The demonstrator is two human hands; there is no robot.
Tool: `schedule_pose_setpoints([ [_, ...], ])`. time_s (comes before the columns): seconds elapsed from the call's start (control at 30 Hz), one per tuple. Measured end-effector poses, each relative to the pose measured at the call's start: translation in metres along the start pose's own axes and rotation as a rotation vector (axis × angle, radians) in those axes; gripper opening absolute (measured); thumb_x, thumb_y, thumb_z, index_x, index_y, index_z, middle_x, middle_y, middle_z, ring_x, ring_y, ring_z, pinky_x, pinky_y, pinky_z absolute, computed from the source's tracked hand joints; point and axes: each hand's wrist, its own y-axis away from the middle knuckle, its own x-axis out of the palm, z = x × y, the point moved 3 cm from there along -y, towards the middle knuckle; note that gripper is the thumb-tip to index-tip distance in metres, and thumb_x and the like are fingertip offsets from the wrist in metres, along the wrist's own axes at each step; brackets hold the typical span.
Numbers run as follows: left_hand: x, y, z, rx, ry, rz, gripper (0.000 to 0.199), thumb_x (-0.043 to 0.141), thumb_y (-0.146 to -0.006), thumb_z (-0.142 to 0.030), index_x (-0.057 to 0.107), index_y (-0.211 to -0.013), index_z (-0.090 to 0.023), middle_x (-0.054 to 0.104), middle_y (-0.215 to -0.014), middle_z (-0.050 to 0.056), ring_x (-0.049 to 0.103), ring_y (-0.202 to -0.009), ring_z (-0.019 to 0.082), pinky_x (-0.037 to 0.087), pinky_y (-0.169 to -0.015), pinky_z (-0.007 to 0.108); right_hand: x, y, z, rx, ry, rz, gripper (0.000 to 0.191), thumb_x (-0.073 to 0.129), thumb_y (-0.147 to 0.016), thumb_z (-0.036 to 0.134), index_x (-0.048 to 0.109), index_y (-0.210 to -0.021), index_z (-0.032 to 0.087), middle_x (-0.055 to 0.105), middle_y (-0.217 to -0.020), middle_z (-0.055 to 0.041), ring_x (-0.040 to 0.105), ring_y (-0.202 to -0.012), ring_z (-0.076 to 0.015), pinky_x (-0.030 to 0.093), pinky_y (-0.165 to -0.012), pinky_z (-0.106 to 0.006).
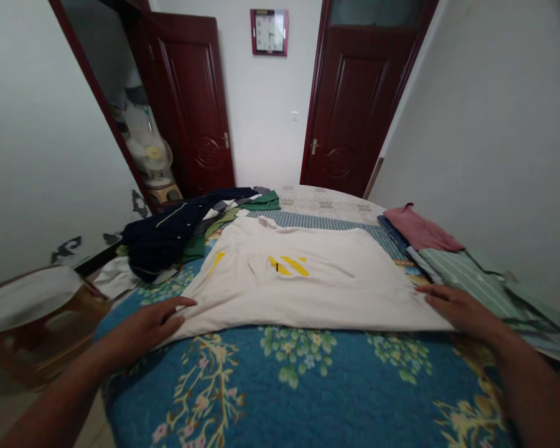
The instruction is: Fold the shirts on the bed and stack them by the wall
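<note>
A white T-shirt (308,298) with yellow stripes printed on its front lies spread across the bed, its near edge running nearly straight between my hands. At its left side, my left hand (161,317) touches the cloth, thumb and forefinger apart. My right hand (457,308) rests on the opposite side of the shirt with its fingers stretched out toward the middle. Parts of the fingers on both hands are hidden from this angle.
Dark navy and green clothes (168,230) lie heaped at the left. Folded garments, a pink one (420,229) and a green striped one (471,274), sit at the right by the wall. A round stool (32,298) stands left of the blue floral bedcover (308,398).
</note>
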Motion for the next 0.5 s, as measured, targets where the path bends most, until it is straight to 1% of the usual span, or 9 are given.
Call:
schedule_pose_setpoints([
  [0.07,-0.001,0.012,-0.003,-0.020,-0.036,0.072,0.060,0.054,-0.086,-0.059,0.071,-0.134,-0.028,0.078,-0.098,0.002,0.072,-0.086,0.026,0.052,-0.075,0.030,0.007,0.010,-0.005,0.009,-0.022,-0.064,0.044,0.065,-0.074,0.054,0.085,-0.100,0.025,0.081,-0.100,-0.0101,0.075,-0.084,-0.0324,0.057,-0.071,-0.040],
  [0.13,-0.005,0.018,-0.009,-0.032,-0.091,0.109,0.060,0.055,-0.085,-0.057,0.070,-0.135,-0.028,0.076,-0.090,0.002,0.071,-0.081,0.025,0.050,-0.073,0.031,0.013,0.014,-0.011,0.016,-0.044,-0.159,0.043,0.066,-0.073,0.054,0.084,-0.099,0.024,0.080,-0.089,-0.0102,0.073,-0.072,-0.0304,0.055,-0.062,-0.038],
  [0.2,-0.012,0.014,-0.017,-0.017,-0.144,0.103,0.058,0.056,-0.083,-0.058,0.073,-0.130,-0.027,0.076,-0.088,0.003,0.071,-0.081,0.026,0.050,-0.074,0.032,0.017,0.014,-0.017,0.021,-0.063,-0.209,0.043,0.068,-0.073,0.053,0.084,-0.100,0.024,0.079,-0.081,-0.0098,0.071,-0.064,-0.0284,0.052,-0.056,-0.037],
  [0.23,-0.017,0.009,-0.022,-0.009,-0.161,0.083,0.057,0.056,-0.083,-0.059,0.074,-0.127,-0.027,0.076,-0.089,0.003,0.071,-0.082,0.026,0.050,-0.074,0.032,0.018,0.013,-0.020,0.025,-0.073,-0.218,0.043,0.068,-0.073,0.052,0.083,-0.102,0.023,0.080,-0.082,-0.0098,0.071,-0.063,-0.0283,0.052,-0.056,-0.037],
  [0.3,-0.024,-0.008,-0.031,0.008,-0.167,0.026,0.058,0.056,-0.083,-0.062,0.074,-0.124,-0.024,0.076,-0.091,0.005,0.071,-0.084,0.027,0.051,-0.075,0.033,0.019,0.010,-0.023,0.038,-0.095,-0.218,0.044,0.068,-0.073,0.049,0.082,-0.104,0.022,0.081,-0.088,-0.0104,0.073,-0.069,-0.0294,0.054,-0.059,-0.037],
  [0.37,-0.028,-0.033,-0.039,0.009,-0.153,-0.032,0.063,0.055,-0.083,-0.063,0.072,-0.126,-0.021,0.077,-0.096,0.008,0.072,-0.088,0.029,0.052,-0.077,0.035,0.020,0.010,-0.021,0.035,-0.124,-0.210,0.042,0.067,-0.073,0.043,0.081,-0.104,0.020,0.082,-0.097,-0.0113,0.075,-0.081,-0.0308,0.057,-0.069,-0.039],
  [0.43,-0.026,-0.063,-0.046,0.009,-0.129,-0.072,0.067,0.057,-0.083,-0.062,0.069,-0.131,-0.017,0.078,-0.104,0.011,0.073,-0.094,0.031,0.053,-0.082,0.036,0.019,0.012,-0.014,0.019,-0.140,-0.205,0.037,0.065,-0.073,0.036,0.081,-0.102,0.019,0.082,-0.102,-0.0120,0.076,-0.090,-0.0311,0.059,-0.079,-0.040],
  [0.5,-0.018,-0.094,-0.052,-0.010,-0.108,-0.085,0.071,0.057,-0.083,-0.061,0.065,-0.135,-0.014,0.078,-0.113,0.015,0.074,-0.099,0.032,0.054,-0.087,0.038,0.016,0.014,-0.005,0.050,-0.079,-0.219,0.036,0.062,-0.075,0.031,0.080,-0.103,0.019,0.081,-0.103,-0.0110,0.075,-0.094,-0.0298,0.058,-0.086,-0.041],
])
